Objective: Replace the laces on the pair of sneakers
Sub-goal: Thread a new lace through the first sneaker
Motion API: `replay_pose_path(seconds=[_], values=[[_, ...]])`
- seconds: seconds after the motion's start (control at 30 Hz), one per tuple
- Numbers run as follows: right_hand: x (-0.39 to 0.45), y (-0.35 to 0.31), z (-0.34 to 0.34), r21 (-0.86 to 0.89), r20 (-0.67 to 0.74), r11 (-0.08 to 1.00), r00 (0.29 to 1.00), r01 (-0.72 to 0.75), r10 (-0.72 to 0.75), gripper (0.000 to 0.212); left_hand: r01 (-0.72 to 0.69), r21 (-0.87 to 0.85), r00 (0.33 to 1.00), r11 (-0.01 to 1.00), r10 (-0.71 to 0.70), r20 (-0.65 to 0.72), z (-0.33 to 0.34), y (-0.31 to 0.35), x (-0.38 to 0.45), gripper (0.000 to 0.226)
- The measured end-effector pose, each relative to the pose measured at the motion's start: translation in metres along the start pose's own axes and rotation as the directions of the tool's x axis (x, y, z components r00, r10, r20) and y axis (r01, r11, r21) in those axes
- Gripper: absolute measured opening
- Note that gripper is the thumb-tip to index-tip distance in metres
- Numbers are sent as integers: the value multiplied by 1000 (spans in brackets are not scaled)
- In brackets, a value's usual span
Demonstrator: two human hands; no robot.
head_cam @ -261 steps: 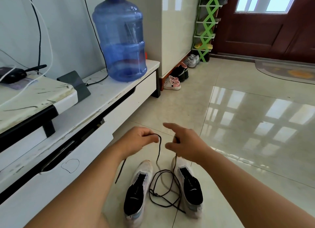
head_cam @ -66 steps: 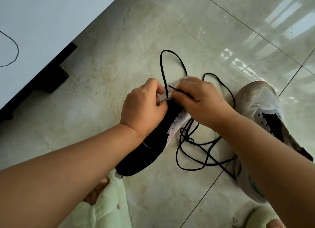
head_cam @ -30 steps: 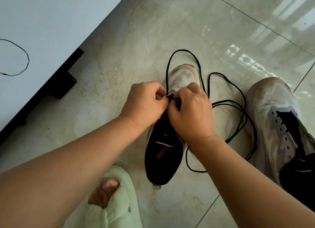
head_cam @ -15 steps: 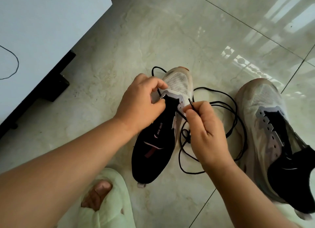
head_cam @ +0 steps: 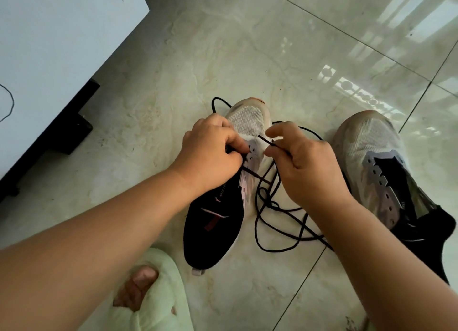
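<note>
Pale marble-look floor tiles (head_cam: 247, 46) are carrying the work, a white cabinet (head_cam: 49, 46) standing well to the left of the near sneaker (head_cam: 218, 207). Second sneaker (head_cam: 386, 177), unlaced, is lying to its right. Black lace (head_cam: 277, 221) is trailing loose between the 2 shoes. Left hand (head_cam: 210, 155) is pinching the lace at the lowest eyelets, beside the toe. Right hand (head_cam: 304, 167) is pinching the free end just right of those eyelets. Step, judged: threading row 1; next move is calling for feeding the tip through the next eyelet.

Soft daylight, window glare on the glossy floor tiles (head_cam: 359, 93) upper right; wide-angle bending at edges.
</note>
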State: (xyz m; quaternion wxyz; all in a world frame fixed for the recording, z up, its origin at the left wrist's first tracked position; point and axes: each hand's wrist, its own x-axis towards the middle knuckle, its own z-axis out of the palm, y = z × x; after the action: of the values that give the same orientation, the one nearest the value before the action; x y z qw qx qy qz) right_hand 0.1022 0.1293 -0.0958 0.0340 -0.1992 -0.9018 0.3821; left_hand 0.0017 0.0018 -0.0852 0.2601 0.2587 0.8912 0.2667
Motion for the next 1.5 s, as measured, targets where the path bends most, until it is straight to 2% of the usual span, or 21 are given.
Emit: replay_pose_path(seconds=[0.07,0.2,0.33,0.57,0.73,0.9,1.03,1.2,1.5], values=[[3,1,-1,-11,2,999,999,37,-37,13,-18,27,999,999,19,-30,1,-2,-1,9],[7,1,-1,-66,-28,989,990,135,-137,13,-68,127,989,990,84,-121,4,-5,1,8],[13,1,-1,-182,-49,965,978,190,-201,16,-104,201,982,974,133,-136,7,-6,3,11],[26,1,-8,-173,105,938,953,299,-284,16,-115,134,977,984,137,-162,10,-10,2,11],[23,4,-5,-76,50,972,975,221,-218,13,-108,94,976,990,124,-179,10,-10,2,9],[14,7,7,94,-39,993,997,65,-62,13,-106,69,974,992,118,-193,12,-10,2,9],[14,6,9,63,-43,995,996,75,-72,13,-101,-3,973,995,98,-210,15,-9,2,8],[17,0,5,-39,41,985,985,166,-165,12,-83,-99,970,992,58,-235,18,-7,0,8],[36,-6,-3,-202,294,952,941,231,-166,20,-75,-192,965,979,23,-261,21,-4,1,9]])
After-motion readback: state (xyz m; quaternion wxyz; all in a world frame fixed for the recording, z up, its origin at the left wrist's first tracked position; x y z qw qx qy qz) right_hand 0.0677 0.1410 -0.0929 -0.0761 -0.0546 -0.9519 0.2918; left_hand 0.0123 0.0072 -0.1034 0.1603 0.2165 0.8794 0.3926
